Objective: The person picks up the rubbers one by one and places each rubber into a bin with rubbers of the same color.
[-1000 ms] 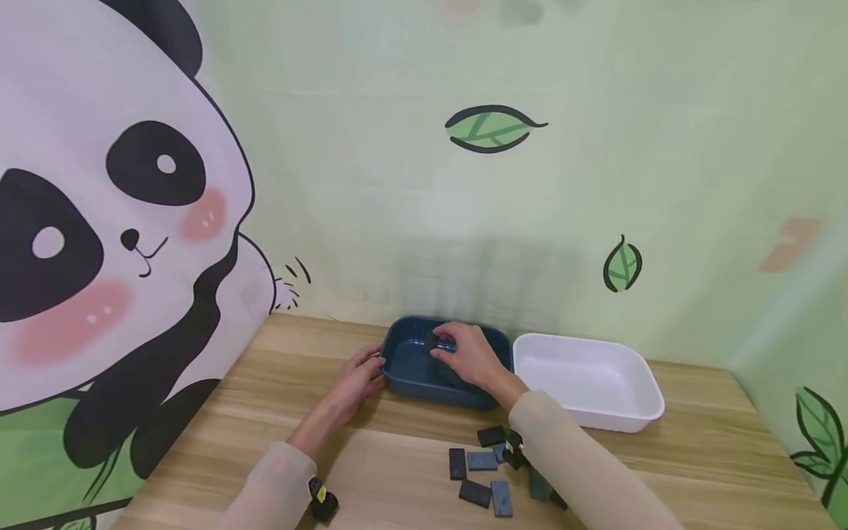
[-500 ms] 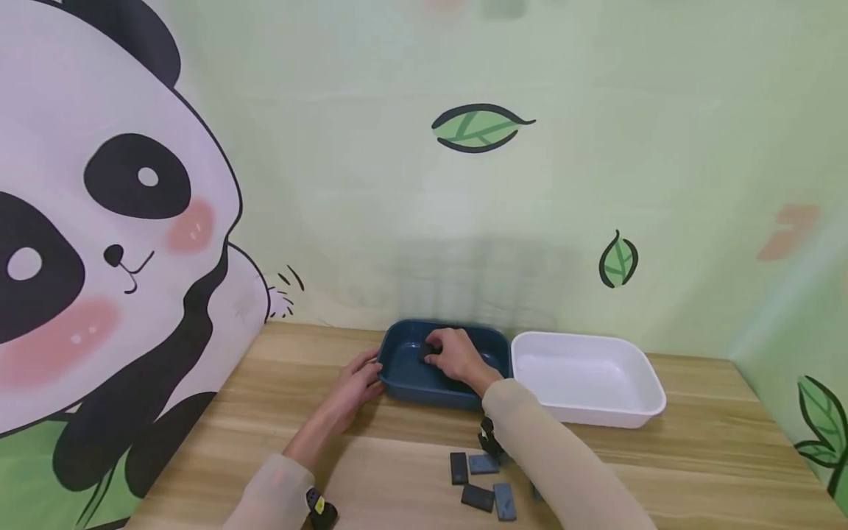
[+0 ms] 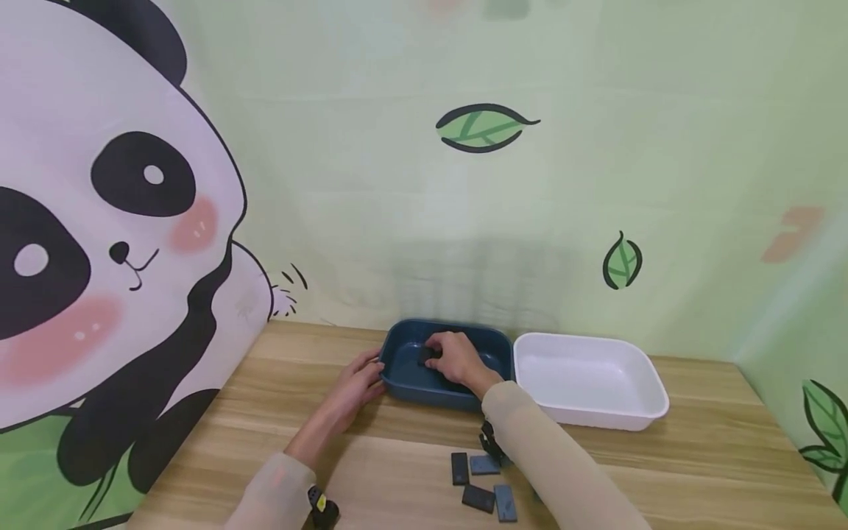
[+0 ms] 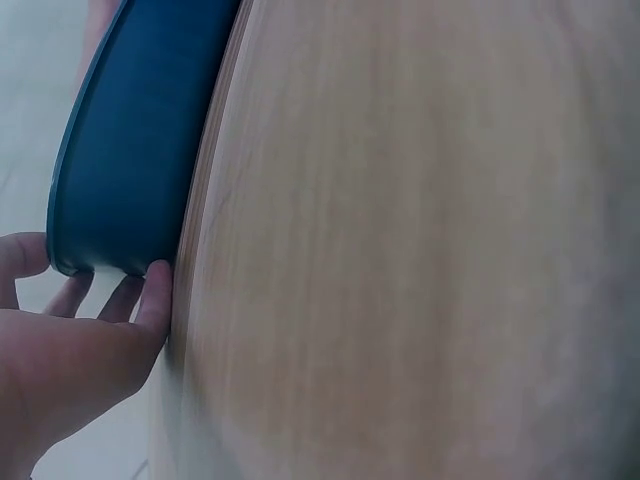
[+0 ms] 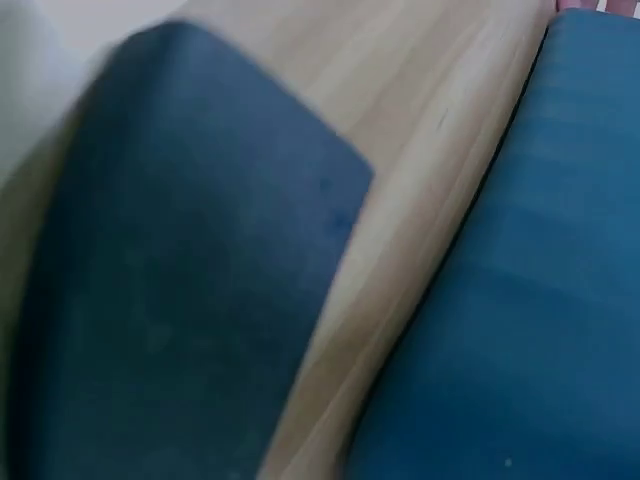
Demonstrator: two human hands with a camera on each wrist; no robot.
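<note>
A dark blue tray (image 3: 430, 397) stands against the wall. Inside it, my right hand (image 3: 458, 361) pinches a small black rectangular block (image 3: 425, 355) between thumb and fingers, low over the tray's floor; whether the block touches the floor I cannot tell. My left hand (image 3: 354, 386) rests on the tray's left end. In the left wrist view its fingers (image 4: 155, 300) touch the outer end wall, with the thumb at the rim. The right wrist view misses the right hand; a dark block (image 5: 190, 270) looms close to that camera, beside the tray's side wall (image 5: 520, 300).
A white tray (image 3: 589, 416) stands right beside the blue one. On the wooden table (image 3: 397, 471) in front lie several flat blocks, among them a black block (image 3: 460, 469) and a grey-blue block (image 3: 506, 503). The right forearm covers part of this group.
My right hand has lowered the black block farther into the blue tray, and the right forearm has shifted left. The left hand still rests on the tray's end.
</note>
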